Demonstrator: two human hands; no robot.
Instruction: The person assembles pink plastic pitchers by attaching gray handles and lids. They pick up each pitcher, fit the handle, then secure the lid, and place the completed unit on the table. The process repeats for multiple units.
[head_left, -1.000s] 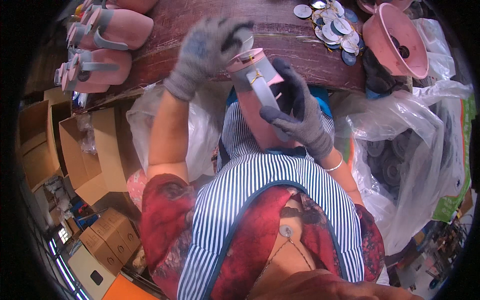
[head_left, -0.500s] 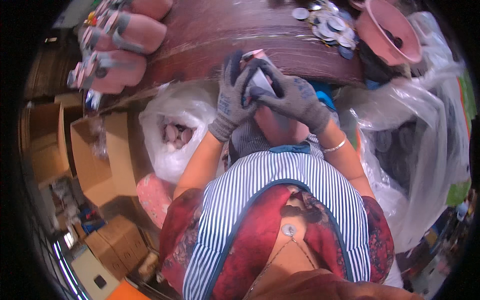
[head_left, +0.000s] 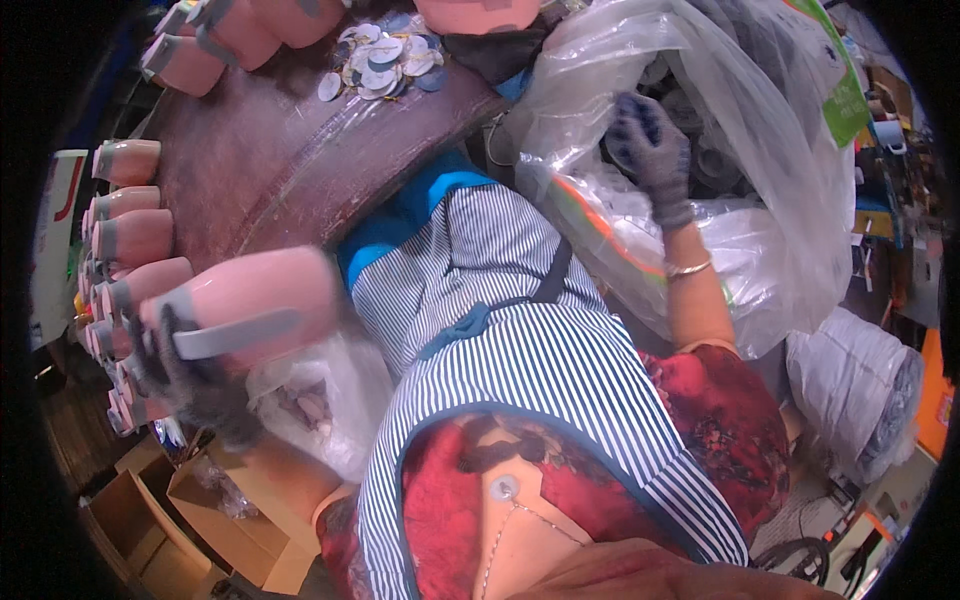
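Note:
At the left, my gloved left hand (head_left: 185,375) is closed round a pink jug (head_left: 265,275) with a grey handle. The jug lies tilted on its side in the air, its rounded end toward my lap, and is slightly blurred. My gloved right hand (head_left: 650,150) reaches over the mouth of a large clear plastic bag (head_left: 590,75). Its fingers are loosely bent and apart, with nothing visible in them. Dark grey plastic parts (head_left: 715,165) lie inside that bag beside the hand.
Several similar pink jugs (head_left: 135,238) line the left edge of the dark red table (head_left: 240,150). Round whitish discs (head_left: 380,65) form a pile at its far side, near a pink basin (head_left: 480,15). A white bag (head_left: 350,400) and cardboard boxes (head_left: 150,530) stand at the lower left.
My hands have parted: the left carried the pink jug to the left, while the right left it and moved over the large bag. The view has turned to the right.

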